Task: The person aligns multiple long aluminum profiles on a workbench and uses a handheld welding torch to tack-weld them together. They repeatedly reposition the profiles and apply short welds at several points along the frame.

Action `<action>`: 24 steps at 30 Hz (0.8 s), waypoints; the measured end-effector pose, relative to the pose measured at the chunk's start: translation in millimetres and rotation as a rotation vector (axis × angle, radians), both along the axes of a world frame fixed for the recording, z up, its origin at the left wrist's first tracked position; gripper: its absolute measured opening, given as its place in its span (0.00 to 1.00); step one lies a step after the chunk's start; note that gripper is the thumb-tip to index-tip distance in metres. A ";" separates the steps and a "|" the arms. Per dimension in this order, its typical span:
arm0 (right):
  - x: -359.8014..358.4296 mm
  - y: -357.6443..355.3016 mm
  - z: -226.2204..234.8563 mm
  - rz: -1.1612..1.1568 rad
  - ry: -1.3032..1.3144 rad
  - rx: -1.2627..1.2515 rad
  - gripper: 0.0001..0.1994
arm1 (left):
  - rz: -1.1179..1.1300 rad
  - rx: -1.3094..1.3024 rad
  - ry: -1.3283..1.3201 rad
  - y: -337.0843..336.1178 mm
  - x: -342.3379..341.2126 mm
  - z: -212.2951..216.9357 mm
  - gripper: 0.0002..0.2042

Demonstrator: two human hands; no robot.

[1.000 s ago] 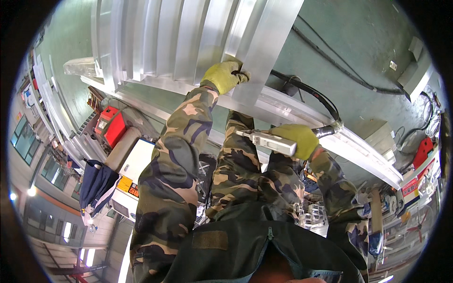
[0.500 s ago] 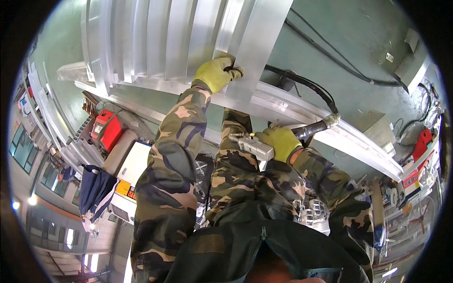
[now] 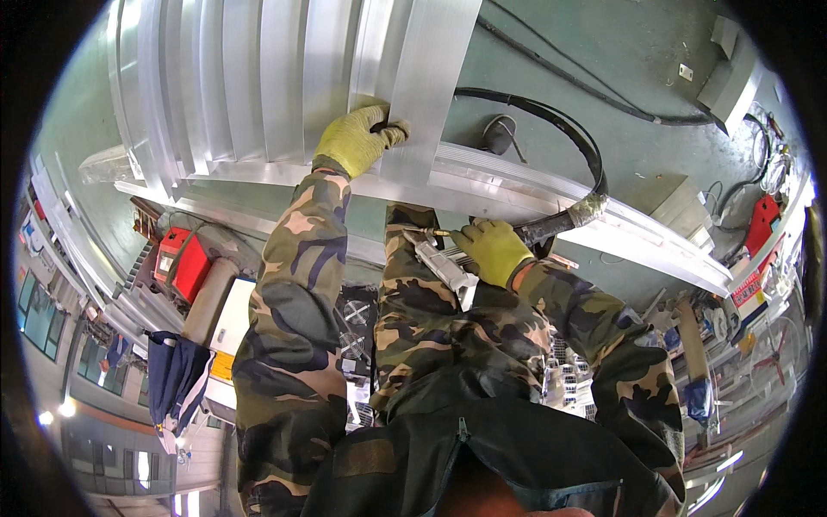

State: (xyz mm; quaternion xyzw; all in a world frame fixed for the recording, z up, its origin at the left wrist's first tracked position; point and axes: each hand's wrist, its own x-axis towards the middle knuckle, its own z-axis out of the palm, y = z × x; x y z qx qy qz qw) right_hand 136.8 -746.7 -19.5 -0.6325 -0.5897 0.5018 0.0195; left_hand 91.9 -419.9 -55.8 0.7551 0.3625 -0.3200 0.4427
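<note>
My left hand, in a yellow-green glove, has its fingers curled over the edge of a wide, flat aluminium profile, thumb and fingertips close together. That profile lies at the right end of a row of parallel aluminium profiles. Lower and to the right, my gloved right hand is closed round a welding gun with a grey metal body and a brass-coloured piece near its front. From behind this hand a thick black cable loops up and away. The gun is held over my camouflage-clad leg, apart from the profiles.
A long aluminium rail runs crosswise under the profiles. Beyond it, a dark shoe stands on the green floor inside the cable loop. More cables cross the floor. A red machine is at left, near a hanging dark jacket.
The whole view has shifted, so the profiles sit further left. The welding gun has turned, its body now more slanted. The shoe shows more fully. My left hand keeps its hold on the profile.
</note>
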 end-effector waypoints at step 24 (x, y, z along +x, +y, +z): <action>5.9 98.0 -46.2 -1.337 0.485 -0.077 0.17 | 0.097 -0.009 -0.118 -5.3 -4.2 -0.4 0.28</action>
